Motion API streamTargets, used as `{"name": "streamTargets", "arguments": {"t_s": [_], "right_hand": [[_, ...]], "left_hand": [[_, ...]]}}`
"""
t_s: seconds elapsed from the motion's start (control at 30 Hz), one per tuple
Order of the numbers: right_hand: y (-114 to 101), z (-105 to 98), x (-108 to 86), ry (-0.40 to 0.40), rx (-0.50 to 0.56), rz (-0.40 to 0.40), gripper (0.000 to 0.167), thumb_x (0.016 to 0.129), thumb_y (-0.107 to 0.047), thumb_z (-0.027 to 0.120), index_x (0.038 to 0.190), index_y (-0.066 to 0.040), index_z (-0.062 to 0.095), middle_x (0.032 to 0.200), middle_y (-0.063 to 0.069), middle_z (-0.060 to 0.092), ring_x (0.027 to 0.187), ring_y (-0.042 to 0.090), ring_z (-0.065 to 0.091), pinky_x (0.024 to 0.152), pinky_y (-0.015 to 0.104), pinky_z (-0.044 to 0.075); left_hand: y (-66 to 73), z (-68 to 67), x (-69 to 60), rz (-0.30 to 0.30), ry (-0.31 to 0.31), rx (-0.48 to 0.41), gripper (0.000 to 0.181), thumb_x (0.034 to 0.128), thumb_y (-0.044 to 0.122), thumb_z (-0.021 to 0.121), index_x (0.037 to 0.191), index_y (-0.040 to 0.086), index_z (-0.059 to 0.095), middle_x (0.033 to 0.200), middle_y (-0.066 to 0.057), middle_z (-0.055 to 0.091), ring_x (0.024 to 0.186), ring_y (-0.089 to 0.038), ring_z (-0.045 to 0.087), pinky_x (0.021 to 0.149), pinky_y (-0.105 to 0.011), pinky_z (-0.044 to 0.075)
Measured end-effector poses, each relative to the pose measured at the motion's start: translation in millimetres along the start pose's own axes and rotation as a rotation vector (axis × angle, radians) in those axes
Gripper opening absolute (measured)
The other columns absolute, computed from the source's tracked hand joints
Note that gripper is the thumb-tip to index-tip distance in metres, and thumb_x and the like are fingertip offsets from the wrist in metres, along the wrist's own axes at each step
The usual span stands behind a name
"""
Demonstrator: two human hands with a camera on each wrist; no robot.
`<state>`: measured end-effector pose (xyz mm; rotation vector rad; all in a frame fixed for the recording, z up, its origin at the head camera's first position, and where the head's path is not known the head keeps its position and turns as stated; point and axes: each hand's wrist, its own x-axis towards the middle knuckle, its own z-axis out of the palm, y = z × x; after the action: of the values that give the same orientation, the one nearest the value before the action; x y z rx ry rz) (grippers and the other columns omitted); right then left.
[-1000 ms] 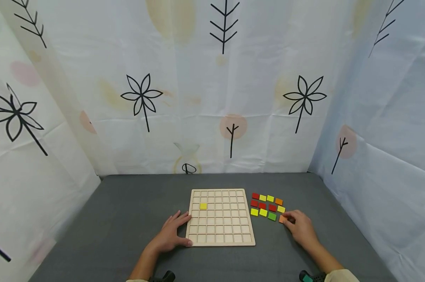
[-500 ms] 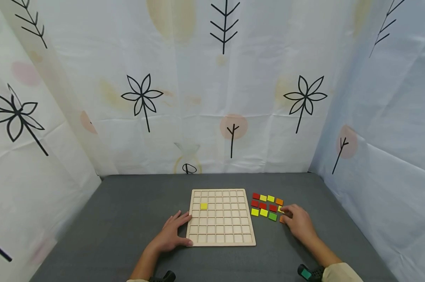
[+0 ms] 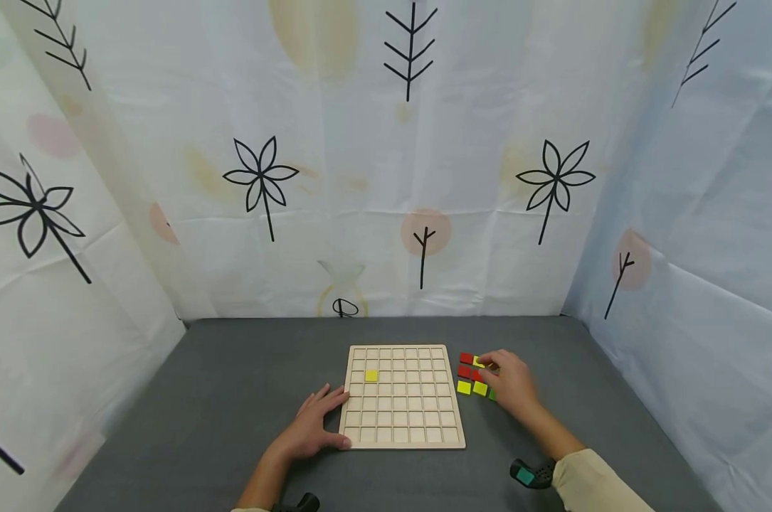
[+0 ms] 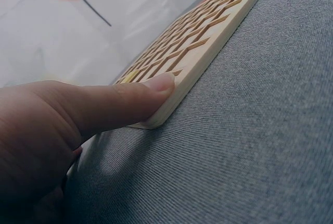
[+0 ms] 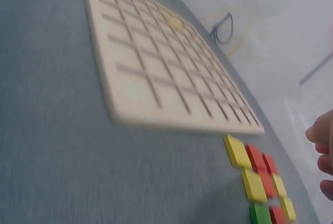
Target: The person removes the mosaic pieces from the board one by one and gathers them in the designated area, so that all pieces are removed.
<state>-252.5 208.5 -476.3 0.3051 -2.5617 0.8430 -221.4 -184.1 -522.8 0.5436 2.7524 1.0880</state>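
A wooden grid board (image 3: 418, 402) lies on the grey table, with one yellow square tile (image 3: 371, 375) in a cell towards its upper left. My left hand (image 3: 307, 427) rests along the board's left edge, fingers extended. Its thumb (image 4: 148, 94) lies on the near-left corner. To the board's right, my right hand (image 3: 512, 384) is over the small tiles, thumb and fingertips close together. Whether a tile is between them is hidden. Around it are red tiles (image 3: 464, 371), yellow tiles (image 3: 479, 389) and a green tile (image 5: 260, 214); the hand hides the rightmost ones in the head view.
Grey cloth (image 3: 251, 377) covers the table around the board. White curtains (image 3: 334, 156) with printed leaves and flowers enclose the back and both sides. A dark device (image 3: 531, 473) with a green face is at the right wrist.
My right hand has moved left and away from me, from the orange and yellow tiles at the right end to above the group's upper part. The left hand and board stay put.
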Motion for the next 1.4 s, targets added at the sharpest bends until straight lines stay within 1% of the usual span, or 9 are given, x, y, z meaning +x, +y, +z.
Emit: {"name": "streamTargets", "arguments": {"t_s": [0.2,0.33,0.5,0.67,0.8,0.93,1.13,1.27,1.4], "right_hand": [[-19.0,15.4,11.6,0.030,0.094,-0.041,0.012,0.082,0.000,0.074,0.094,-0.002,0.072,0.090,0.008,0.064,0.085,0.028,0.057,0.074,0.044,0.050],[-27.3,26.2,17.3,0.045,0.129,-0.079,0.013,0.082,0.002,0.074,0.095,-0.002,0.072,0.091,0.007,0.065,0.086,0.027,0.058,0.073,0.044,0.050],[-37.0,39.9,21.7,0.065,0.175,-0.103,0.012,0.084,0.001,0.073,0.095,-0.003,0.072,0.092,0.006,0.065,0.086,0.024,0.058,0.073,0.043,0.051],[-46.2,53.8,22.9,0.110,0.192,-0.140,0.011,0.084,-0.002,0.073,0.094,-0.007,0.071,0.090,0.004,0.064,0.084,0.022,0.057,0.071,0.041,0.051],[-52.1,65.6,23.0,0.129,0.241,-0.142,0.009,0.085,-0.004,0.074,0.094,-0.006,0.071,0.090,0.004,0.064,0.085,0.022,0.057,0.071,0.040,0.051],[-55.9,78.0,22.9,0.122,0.264,-0.127,0.008,0.086,-0.005,0.073,0.094,-0.006,0.071,0.091,0.003,0.064,0.086,0.022,0.058,0.072,0.038,0.052],[-62.8,93.6,21.6,0.072,0.271,-0.111,0.007,0.086,-0.005,0.072,0.093,-0.007,0.071,0.089,0.003,0.064,0.083,0.021,0.058,0.071,0.037,0.053],[-68.0,101.7,21.0,-0.012,0.277,-0.082,0.008,0.088,-0.007,0.070,0.096,-0.005,0.071,0.093,0.004,0.064,0.086,0.022,0.059,0.073,0.037,0.054],[-71.8,111.7,21.6,-0.095,0.308,-0.049,0.013,0.090,-0.007,0.068,0.102,-0.003,0.071,0.099,0.006,0.064,0.093,0.025,0.059,0.077,0.039,0.054]], "left_hand": [[0.0,-0.1,-0.5,0.008,0.005,0.003,0.089,0.0694,0.040,0.085,0.144,0.007,0.049,0.151,-0.011,0.040,0.144,-0.041,0.016,0.112,-0.060,0.006],[-0.4,0.0,-0.7,0.008,0.003,-0.001,0.089,0.0694,0.040,0.085,0.143,0.007,0.049,0.151,-0.012,0.040,0.144,-0.041,0.016,0.112,-0.060,0.006],[-1.9,0.4,-1.1,0.016,0.003,0.002,0.089,0.0699,0.040,0.085,0.143,0.007,0.049,0.151,-0.011,0.040,0.144,-0.041,0.016,0.112,-0.060,0.006],[-1.8,0.7,-1.9,0.021,0.006,-0.005,0.089,0.0698,0.040,0.085,0.144,0.007,0.048,0.151,-0.012,0.040,0.144,-0.041,0.016,0.112,-0.061,0.006],[-1.0,0.7,-1.5,0.018,0.008,-0.006,0.089,0.0698,0.039,0.085,0.143,0.006,0.048,0.151,-0.012,0.040,0.144,-0.041,0.016,0.112,-0.061,0.006],[-0.7,0.7,-1.2,0.017,0.010,-0.006,0.089,0.0700,0.039,0.085,0.144,0.007,0.048,0.151,-0.012,0.040,0.144,-0.041,0.016,0.112,-0.061,0.006],[-1.3,0.6,-1.4,0.024,0.010,-0.010,0.088,0.0701,0.040,0.085,0.144,0.007,0.048,0.151,-0.012,0.040,0.144,-0.041,0.016,0.112,-0.061,0.006],[-0.3,0.1,-1.4,0.020,0.007,-0.013,0.088,0.0700,0.039,0.085,0.144,0.007,0.048,0.151,-0.012,0.039,0.144,-0.041,0.016,0.112,-0.061,0.006],[0.8,-0.2,-1.3,0.011,0.006,-0.011,0.088,0.0698,0.038,0.086,0.144,0.008,0.048,0.152,-0.011,0.039,0.144,-0.041,0.016,0.112,-0.060,0.005]]}}
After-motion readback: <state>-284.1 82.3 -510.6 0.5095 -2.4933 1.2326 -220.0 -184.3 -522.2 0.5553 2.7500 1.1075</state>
